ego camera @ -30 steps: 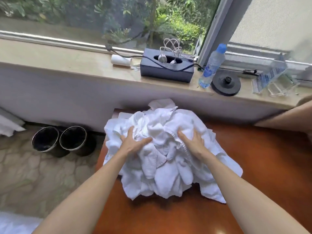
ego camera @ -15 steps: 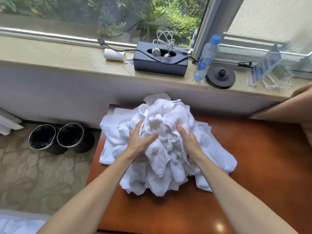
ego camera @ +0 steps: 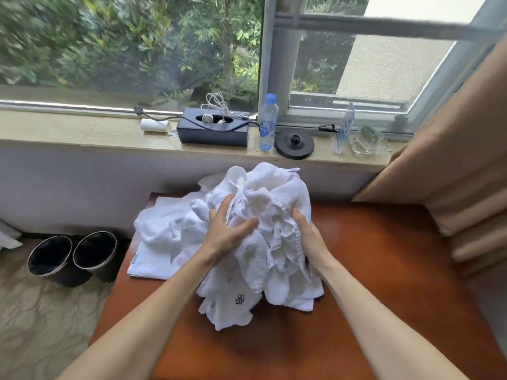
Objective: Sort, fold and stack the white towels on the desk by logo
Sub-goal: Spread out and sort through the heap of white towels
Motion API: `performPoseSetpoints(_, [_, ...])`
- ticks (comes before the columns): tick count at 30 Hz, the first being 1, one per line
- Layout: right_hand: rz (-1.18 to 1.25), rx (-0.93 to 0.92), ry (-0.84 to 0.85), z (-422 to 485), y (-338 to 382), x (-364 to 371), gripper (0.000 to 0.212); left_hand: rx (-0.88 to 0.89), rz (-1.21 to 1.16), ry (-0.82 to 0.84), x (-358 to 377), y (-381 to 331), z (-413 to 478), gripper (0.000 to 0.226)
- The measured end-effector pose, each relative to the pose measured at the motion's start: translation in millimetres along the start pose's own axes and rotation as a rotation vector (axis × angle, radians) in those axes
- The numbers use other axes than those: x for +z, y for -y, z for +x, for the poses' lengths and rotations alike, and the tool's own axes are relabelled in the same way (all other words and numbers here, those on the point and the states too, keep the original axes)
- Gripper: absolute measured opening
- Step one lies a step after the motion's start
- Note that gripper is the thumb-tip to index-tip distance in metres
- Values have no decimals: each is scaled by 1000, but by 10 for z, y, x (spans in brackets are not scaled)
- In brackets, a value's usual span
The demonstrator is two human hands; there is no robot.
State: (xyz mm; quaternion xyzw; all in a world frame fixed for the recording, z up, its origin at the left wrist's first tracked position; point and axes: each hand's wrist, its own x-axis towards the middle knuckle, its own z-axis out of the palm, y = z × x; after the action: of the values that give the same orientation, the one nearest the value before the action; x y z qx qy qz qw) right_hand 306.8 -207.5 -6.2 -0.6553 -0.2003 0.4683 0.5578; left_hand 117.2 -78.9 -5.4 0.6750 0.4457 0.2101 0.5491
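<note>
A bunched heap of white towels (ego camera: 263,198) rises at the back middle of the reddish wooden desk (ego camera: 370,270). My left hand (ego camera: 225,231) presses into its left side and my right hand (ego camera: 307,239) grips its right side, so the bundle is squeezed between them and lifted at the top. One towel hanging at the front shows a dark red flower logo (ego camera: 239,299). More white towels (ego camera: 164,229) lie spread at the left; the flat one underneath carries a small pale mark near its left edge (ego camera: 134,259).
Two black bins (ego camera: 72,255) stand on the floor left of the desk. On the windowsill sit a dark tissue box (ego camera: 212,133) with cables, a water bottle (ego camera: 268,124), a black round base (ego camera: 294,144) and clear holders (ego camera: 367,141). A tan curtain (ego camera: 452,160) hangs at right.
Both hands have gathered the towels inward and upward, so the heap is narrower and taller. The flower logo has come into view at the front. My view has tilted up.
</note>
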Motion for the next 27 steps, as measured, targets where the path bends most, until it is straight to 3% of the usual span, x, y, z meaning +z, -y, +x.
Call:
performPoseSetpoints(13, [15,-104,-57,-919,109,-2170,75,115,-167,60,2075,-804,-722,87])
performPoseSetpoints(16, [34,-82,-103,-940,79,-2530,77,94,-156,83,2442,-899,-674,94])
performPoseSetpoints(22, [65,-1,-213,-889,50,-3108,79,118,-168,179,3051,-1005,-392,80])
performPoseSetpoints(27, [34,18,-309,-841,124,-3556,84,113,-203,286,3578,-1067,-123,87])
